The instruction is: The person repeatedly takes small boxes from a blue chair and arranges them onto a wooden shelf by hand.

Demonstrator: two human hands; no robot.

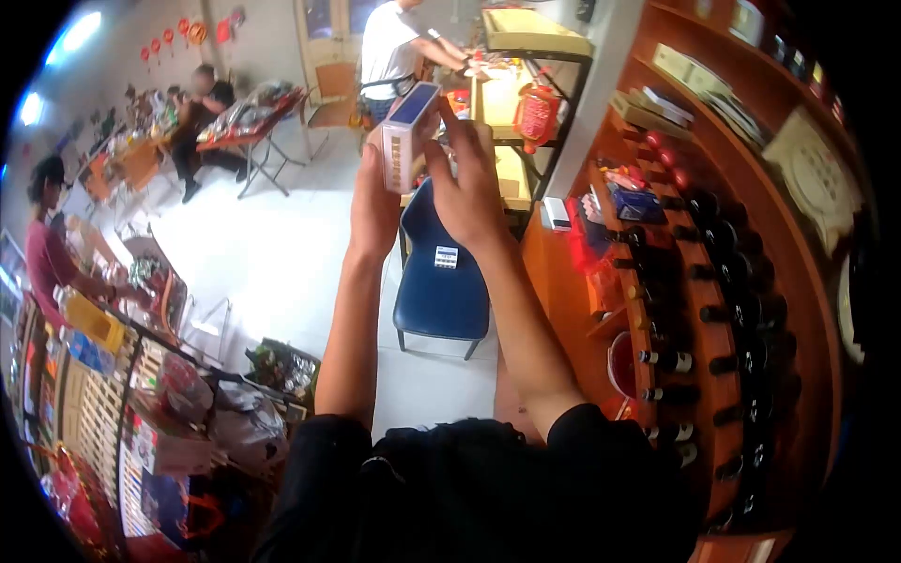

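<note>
A small white box with a blue end and gold lettering is held up in front of me between both hands. My left hand is closed along its left side, the thumb upright against the edge. From the right, my right hand has its thumb and fingers against the box, partly hidden behind it. Below the hands stands a dark blue chair. On its seat lies a small white and blue packet.
Wine bottles fill a wooden rack on my right. Ahead, a person in a white shirt works at shelves with yellow trays. Two other people sit or stand by tables at left. A rack with bags stands at lower left.
</note>
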